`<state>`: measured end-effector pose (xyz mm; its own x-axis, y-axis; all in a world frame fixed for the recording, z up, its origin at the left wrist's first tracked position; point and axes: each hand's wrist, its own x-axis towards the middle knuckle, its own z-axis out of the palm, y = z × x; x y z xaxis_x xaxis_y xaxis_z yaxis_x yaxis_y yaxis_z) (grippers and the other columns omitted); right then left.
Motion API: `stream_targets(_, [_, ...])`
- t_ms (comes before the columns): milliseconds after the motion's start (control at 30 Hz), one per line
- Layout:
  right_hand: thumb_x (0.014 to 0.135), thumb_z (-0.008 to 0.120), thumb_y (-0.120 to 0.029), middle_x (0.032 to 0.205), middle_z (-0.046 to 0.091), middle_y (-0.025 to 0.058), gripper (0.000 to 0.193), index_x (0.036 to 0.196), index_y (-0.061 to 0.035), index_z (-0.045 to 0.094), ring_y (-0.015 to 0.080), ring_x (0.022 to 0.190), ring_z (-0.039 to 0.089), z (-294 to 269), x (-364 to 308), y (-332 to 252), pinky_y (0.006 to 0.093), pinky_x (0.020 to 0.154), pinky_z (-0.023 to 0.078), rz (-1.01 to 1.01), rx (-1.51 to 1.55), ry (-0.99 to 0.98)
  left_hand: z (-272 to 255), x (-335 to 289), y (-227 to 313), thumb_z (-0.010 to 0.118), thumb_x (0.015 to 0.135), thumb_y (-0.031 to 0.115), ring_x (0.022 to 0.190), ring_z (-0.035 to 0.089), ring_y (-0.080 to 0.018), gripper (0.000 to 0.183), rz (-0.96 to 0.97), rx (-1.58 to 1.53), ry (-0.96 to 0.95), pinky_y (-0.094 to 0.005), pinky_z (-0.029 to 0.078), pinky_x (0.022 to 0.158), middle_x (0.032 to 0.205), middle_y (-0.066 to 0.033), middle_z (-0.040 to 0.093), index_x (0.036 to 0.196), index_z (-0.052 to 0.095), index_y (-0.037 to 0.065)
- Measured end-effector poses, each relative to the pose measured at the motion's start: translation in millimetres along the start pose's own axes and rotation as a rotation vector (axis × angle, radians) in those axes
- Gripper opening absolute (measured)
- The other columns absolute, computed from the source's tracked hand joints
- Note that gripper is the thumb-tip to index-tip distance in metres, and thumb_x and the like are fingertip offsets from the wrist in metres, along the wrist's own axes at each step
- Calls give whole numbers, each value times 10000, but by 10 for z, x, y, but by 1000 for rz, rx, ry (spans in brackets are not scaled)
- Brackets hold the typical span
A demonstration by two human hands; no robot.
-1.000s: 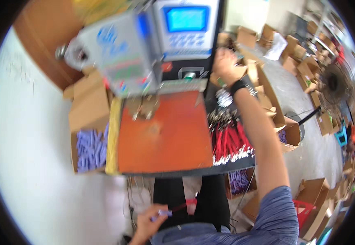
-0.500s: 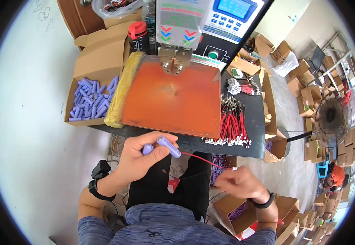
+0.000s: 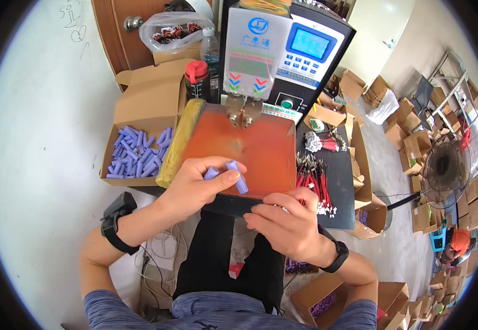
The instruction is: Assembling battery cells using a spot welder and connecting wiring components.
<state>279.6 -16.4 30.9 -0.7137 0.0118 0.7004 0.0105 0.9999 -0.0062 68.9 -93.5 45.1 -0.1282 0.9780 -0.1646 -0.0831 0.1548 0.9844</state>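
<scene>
My left hand [image 3: 198, 179] is closed around two purple cylindrical battery cells. One cell [image 3: 237, 177] is pinched between thumb and fingers, and the other cell [image 3: 211, 173] sticks up beside it. Close by on the right, my right hand [image 3: 291, 225] has its fingers curled together at the front edge of the orange work plate [image 3: 272, 148]. A small pale bit shows among those fingers; what they grip is mostly hidden. Beyond both hands stand the metal electrodes [image 3: 243, 113] of a spot welder [image 3: 258, 49], over the far part of the plate.
At the left, an open cardboard box [image 3: 107, 159] holds many purple cells. A yellow-wrapped roll [image 3: 181, 143] borders the plate. Red wire leads [image 3: 313, 179] with white connectors lie at the right, beside a white-tipped bundle [image 3: 319, 142]. A red-capped bottle [image 3: 196, 80] stands behind.
Both hands have moved up over the plate's front edge, and the right hand has come in toward the left. The red wire between them no longer shows. The head view has shifted.
</scene>
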Motion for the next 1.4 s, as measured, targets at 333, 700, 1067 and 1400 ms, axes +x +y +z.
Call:
stream_targets(333, [905,580,-157,773,654,179,215,1048,-4,628,346,742,642,319,430,1011,394,673,500,716,444,-314,-500,822,-211,647,850,97,872,617,-269,216,797,824,-90,-339,482,762,941,-120,646,1051,643,18])
stream_targets(700, [898,527,-108,706,617,212,124,867,-3,585,383,712,624,919,514,1199,445,592,490,495,194,-60,-604,1135,-246,666,832,95,974,624,-289,267,767,742,-109,-342,478,841,1058,-154,640,1079,638,-2])
stream_targets(1067, [857,618,-32,817,708,109,130,968,20,663,166,745,690,865,436,1054,267,674,525,715,557,27,-610,1079,-289,676,822,184,925,612,-344,286,794,680,-85,-391,489,774,1047,-131,632,1076,647,57])
stream_targets(1400, [837,611,54,896,699,92,106,932,31,652,49,740,609,851,443,1015,176,658,492,709,888,275,-590,1105,-281,658,837,219,936,603,-348,272,797,724,-65,-401,478,788,1034,-133,627,1060,655,65])
